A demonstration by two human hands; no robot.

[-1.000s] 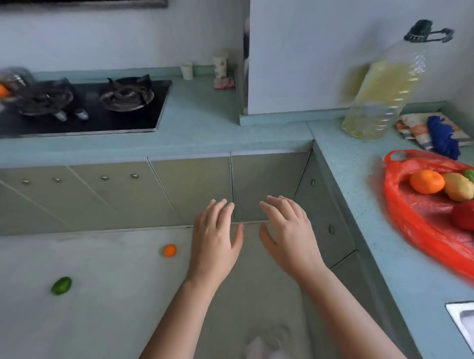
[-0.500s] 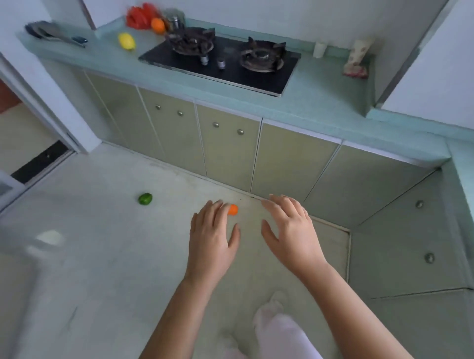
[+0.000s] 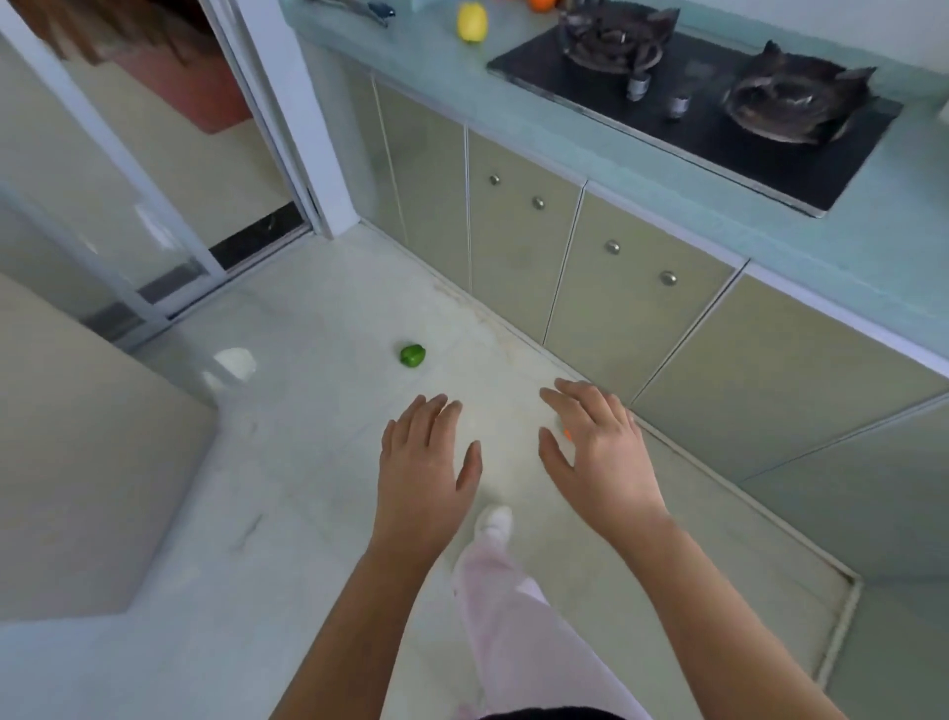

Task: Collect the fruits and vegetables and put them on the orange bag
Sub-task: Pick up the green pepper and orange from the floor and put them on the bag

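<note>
**Fruit lies on the floor and counter**

A green pepper (image 3: 412, 355) lies on the floor (image 3: 308, 462) ahead of the left hand (image 3: 423, 462). A small orange fruit (image 3: 567, 435) peeks out from behind the right hand (image 3: 598, 452). A lemon (image 3: 472, 21) and an orange (image 3: 542, 4) sit on the counter (image 3: 426, 56) beside the stove (image 3: 719, 118). Both hands hover palm-down, fingers loosely spread, holding nothing.

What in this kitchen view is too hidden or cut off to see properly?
- Head view: a small orange item on the floor, almost wholly hidden behind the right hand.
- Head view: an orange fruit on the counter, cut off by the top edge.
- The orange bag is outside the frame.
</note>
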